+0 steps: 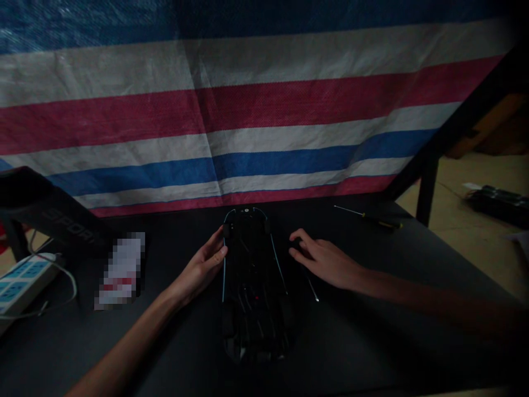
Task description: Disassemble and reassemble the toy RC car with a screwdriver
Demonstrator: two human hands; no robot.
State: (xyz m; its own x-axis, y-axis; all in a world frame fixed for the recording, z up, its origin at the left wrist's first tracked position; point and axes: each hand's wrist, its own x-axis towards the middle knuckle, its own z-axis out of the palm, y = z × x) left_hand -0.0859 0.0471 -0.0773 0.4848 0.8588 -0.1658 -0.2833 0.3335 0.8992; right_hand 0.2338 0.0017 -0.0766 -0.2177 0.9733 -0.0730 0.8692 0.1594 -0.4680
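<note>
A dark toy car (252, 275) with thin blue edging lies upside down on the black table, its wheels and underside facing up. My left hand (206, 262) grips the car's left edge near the far end, thumb against the rim and fingers along the side. Just right of the car, my right hand (316, 256) has its fingers curled around the dark handle of a screwdriver (312, 286). That screwdriver's metal shaft points toward me. Farther back on the right lies a second screwdriver (382, 220) with a black and yellow handle, touched by neither hand.
A striped tarp (264, 110) hangs behind the table (173, 353). At left stand a dark box-like object (53, 209) with lettering, a white power strip (25, 275) with a cable, and a blurred-out packet (122, 270). A black frame post (427, 190) rises at the right.
</note>
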